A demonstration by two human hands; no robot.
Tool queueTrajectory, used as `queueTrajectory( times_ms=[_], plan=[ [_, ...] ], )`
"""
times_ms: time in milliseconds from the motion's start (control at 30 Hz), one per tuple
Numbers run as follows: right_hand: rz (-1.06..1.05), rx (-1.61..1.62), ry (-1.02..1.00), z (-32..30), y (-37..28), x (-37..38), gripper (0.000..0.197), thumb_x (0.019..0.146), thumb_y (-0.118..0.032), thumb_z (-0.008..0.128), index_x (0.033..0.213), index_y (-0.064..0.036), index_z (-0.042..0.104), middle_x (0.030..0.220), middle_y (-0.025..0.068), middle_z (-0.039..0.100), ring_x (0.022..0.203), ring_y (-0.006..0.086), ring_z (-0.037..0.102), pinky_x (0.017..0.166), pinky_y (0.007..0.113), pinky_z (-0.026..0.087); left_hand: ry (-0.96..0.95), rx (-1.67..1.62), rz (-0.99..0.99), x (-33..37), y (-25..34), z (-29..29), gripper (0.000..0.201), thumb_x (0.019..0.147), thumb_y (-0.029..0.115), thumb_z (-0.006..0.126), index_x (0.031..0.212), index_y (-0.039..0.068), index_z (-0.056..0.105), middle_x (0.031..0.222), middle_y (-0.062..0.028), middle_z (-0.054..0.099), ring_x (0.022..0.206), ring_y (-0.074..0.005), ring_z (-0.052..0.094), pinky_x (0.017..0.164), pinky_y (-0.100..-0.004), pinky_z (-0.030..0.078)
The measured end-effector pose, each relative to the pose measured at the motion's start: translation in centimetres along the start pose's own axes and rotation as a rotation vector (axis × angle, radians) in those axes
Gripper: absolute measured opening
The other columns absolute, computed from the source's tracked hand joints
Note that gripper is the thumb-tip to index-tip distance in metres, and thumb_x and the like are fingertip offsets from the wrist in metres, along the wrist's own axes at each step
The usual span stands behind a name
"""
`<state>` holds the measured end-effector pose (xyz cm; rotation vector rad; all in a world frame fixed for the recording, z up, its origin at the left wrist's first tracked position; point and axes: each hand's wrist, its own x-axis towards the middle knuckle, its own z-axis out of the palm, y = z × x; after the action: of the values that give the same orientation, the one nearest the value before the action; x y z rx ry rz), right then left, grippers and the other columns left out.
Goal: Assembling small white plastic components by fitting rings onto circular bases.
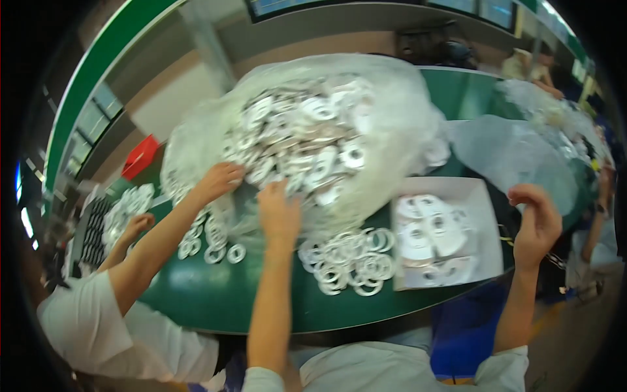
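Note:
My left hand point(279, 210) reaches to the near edge of a big heap of flat white pieces with round holes point(320, 153), which lies in a spread clear plastic bag point(408, 124). Its fingertips touch the heap and are blurred, so their grip does not show. Off to the right, my right hand point(537, 225) is raised beside a white open box point(486, 242), fingers loosely bent, with nothing visible in them. Inside the box lie several larger white pieces with holes point(434, 225). White rings point(353, 261) are piled between my left forearm and the box.
A co-worker on the left has one hand point(222, 181) at the heap and another point(137, 225) by smaller white pieces. More rings point(215, 238) lie near that arm. Beyond are a red bin point(140, 157), the green table point(209, 294), and loose plastic sheeting point(516, 147) at right.

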<state>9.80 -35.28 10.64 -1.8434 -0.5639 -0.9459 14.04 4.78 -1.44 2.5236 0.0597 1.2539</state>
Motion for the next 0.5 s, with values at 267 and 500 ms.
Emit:
queueTrajectory(
  times_ms=[267, 500],
  plan=[
    [0.129, -0.949, -0.64, -4.6, 12.8, 4.6, 0.017, 0.077, -0.012, 0.052, 0.078, -0.0039, 0.066, 0.073, 0.0126, 0.064, 0.068, 0.0313, 0.061, 0.062, 0.04, 0.046, 0.039, -0.176, -0.268, 2.3, -0.5, -6.0, 0.018, 0.079, -0.005, 0.055, 0.091, 0.001, 0.066, 0.095, -0.0156, 0.065, 0.078, -0.0291, 0.063, 0.069, -0.0344, 0.048],
    [-0.03, -1.193, -0.794, -2.7, 24.7, 6.4, 0.024, 0.083, -0.021, 0.053, 0.099, -0.0091, 0.066, 0.101, 0.0121, 0.064, 0.094, 0.0285, 0.061, 0.083, 0.042, 0.047, -0.136, -0.533, -0.425, -5.3, 1.6, -11.8, 0.03, 0.077, -0.014, 0.041, 0.097, -0.005, 0.061, 0.109, -0.0128, 0.061, 0.101, -0.0209, 0.058, 0.087, -0.029, 0.045]
  ],
)
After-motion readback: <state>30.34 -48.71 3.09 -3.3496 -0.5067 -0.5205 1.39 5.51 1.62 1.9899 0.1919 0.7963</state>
